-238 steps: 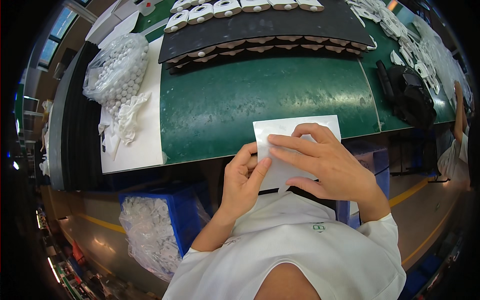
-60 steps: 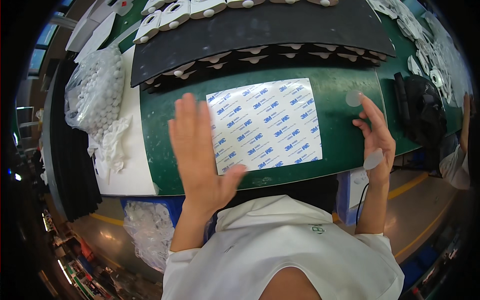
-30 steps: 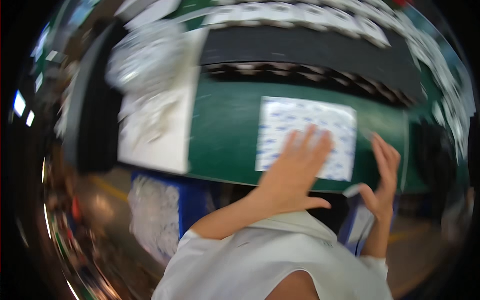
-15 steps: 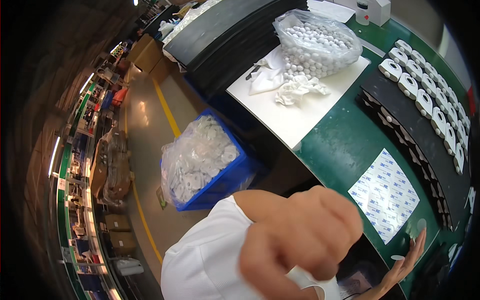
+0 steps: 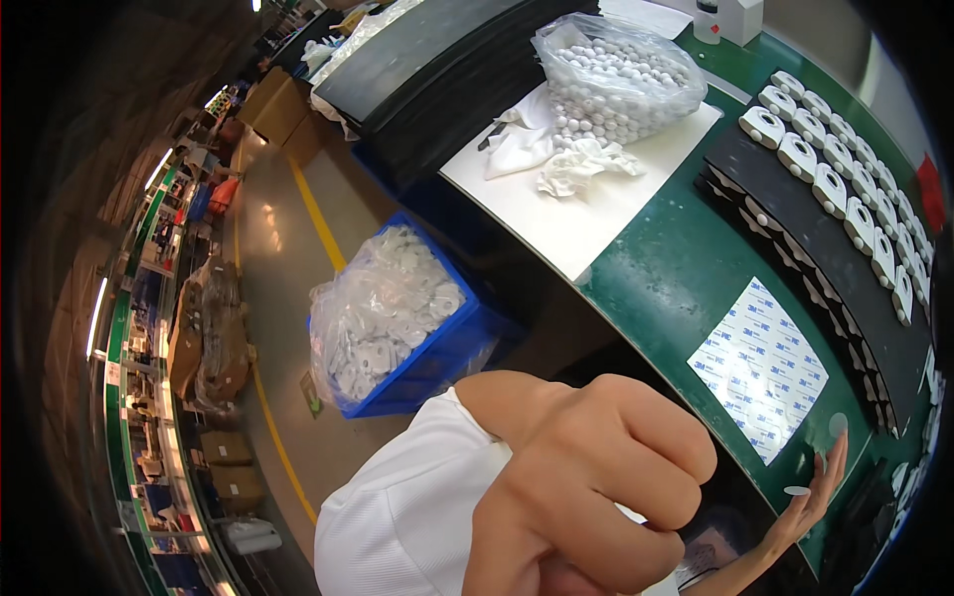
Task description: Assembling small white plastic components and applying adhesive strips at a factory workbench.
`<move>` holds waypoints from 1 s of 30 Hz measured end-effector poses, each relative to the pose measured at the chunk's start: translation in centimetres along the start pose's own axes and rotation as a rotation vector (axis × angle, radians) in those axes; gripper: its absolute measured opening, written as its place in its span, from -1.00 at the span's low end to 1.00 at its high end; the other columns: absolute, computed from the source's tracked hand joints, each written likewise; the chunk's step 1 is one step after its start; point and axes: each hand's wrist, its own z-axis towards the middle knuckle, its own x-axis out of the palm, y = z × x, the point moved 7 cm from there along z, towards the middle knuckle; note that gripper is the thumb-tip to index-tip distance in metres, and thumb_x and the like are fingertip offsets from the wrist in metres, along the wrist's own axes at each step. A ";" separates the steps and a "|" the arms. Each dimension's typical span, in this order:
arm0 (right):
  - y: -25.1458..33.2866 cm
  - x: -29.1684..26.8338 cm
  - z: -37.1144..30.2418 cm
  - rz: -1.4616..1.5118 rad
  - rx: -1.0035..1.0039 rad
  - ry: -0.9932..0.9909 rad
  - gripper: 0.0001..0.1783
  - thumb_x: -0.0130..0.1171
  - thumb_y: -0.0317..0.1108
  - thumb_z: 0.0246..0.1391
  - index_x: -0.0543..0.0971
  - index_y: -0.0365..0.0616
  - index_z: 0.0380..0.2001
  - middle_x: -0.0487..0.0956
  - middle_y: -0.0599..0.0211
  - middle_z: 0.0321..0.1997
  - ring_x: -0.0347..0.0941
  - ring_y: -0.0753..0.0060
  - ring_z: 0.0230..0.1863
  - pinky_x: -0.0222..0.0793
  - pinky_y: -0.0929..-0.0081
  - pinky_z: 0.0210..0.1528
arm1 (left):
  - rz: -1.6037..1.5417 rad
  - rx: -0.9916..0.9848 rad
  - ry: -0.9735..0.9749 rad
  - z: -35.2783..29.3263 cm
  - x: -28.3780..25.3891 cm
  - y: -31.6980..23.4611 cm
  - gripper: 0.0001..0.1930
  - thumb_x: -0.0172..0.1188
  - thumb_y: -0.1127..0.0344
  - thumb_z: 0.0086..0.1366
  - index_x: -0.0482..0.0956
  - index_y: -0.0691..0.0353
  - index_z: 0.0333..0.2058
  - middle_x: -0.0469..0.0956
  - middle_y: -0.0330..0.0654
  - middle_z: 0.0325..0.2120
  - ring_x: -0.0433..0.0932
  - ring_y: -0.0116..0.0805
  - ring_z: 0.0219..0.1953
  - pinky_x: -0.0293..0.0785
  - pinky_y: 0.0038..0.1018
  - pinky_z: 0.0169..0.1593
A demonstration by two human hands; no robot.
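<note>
Close to the camera, my left hand [image 5: 596, 477] is closed in a fist, knuckles up. Its fingertips are hidden, so what they hold, if anything, cannot be made out. At the lower right, my right hand [image 5: 817, 502] has its fingers stretched and apart beside the green table [image 5: 646, 308]. One small translucent disc [image 5: 839, 426] shows at a fingertip, and a whitish disc [image 5: 796, 491] at the thumb tip. Just beyond that hand, a white backing sheet with blue print [image 5: 760, 372] lies on the table.
White rounded parts [image 5: 830, 184] stand in rows on stacked black trays [image 5: 765, 189] at the right. A bag of white balls [image 5: 626, 84] and crumpled cloth [image 5: 586, 167] rest on a white board [image 5: 556, 223]. Left of the table stands a blue bin [image 5: 422, 372] of bagged white parts.
My left fist has turned slightly and now appears larger and sharper. My right hand has shifted slightly up in view, discs still at its fingertips. The whole view has shifted a little.
</note>
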 end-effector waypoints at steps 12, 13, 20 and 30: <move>0.1 0.3 -0.1 0.017 -0.052 0.017 -0.17 -0.19 0.30 0.13 0.28 -0.15 0.23 0.22 0.14 0.31 0.13 0.24 0.32 0.10 0.29 0.22 | -0.542 -0.307 0.143 0.5 0.2 0.0 -0.68 -0.08 0.64 0.04 0.49 0.04 -0.32 0.16 -0.30 -0.82 0.03 -0.55 -0.85 -0.05 -0.59 -0.74; 0.1 0.2 0.0 0.002 -0.053 0.019 -0.18 -0.19 0.30 0.13 0.28 -0.15 0.23 0.22 0.14 0.31 0.12 0.24 0.32 0.10 0.29 0.22 | -0.569 -0.296 0.180 0.5 0.2 -0.3 -0.65 -0.10 0.65 0.04 0.50 0.02 -0.31 0.19 -0.28 -0.81 0.03 -0.54 -0.85 -0.05 -0.59 -0.75; -0.2 -0.5 -0.7 0.088 -0.009 -0.016 -0.06 -0.10 0.36 0.05 0.29 -0.27 0.20 0.22 0.07 0.30 0.14 0.21 0.29 0.09 0.36 0.18 | -0.266 -0.184 0.031 0.2 0.6 -0.1 -0.65 -0.04 0.65 -0.05 0.48 -0.02 -0.37 0.31 -0.21 -0.78 0.04 -0.52 -0.84 -0.04 -0.62 -0.73; 1.1 0.6 1.1 0.143 -0.058 0.051 -0.15 0.14 0.18 -0.04 0.37 -0.35 0.11 0.34 0.06 0.21 0.22 0.09 0.18 0.03 0.28 0.24 | -0.674 -0.610 0.188 -3.4 7.8 5.5 -0.57 -0.08 0.73 -0.10 0.45 -0.02 -0.34 0.37 -0.13 -0.75 0.13 -0.44 -0.82 0.14 -0.55 -0.72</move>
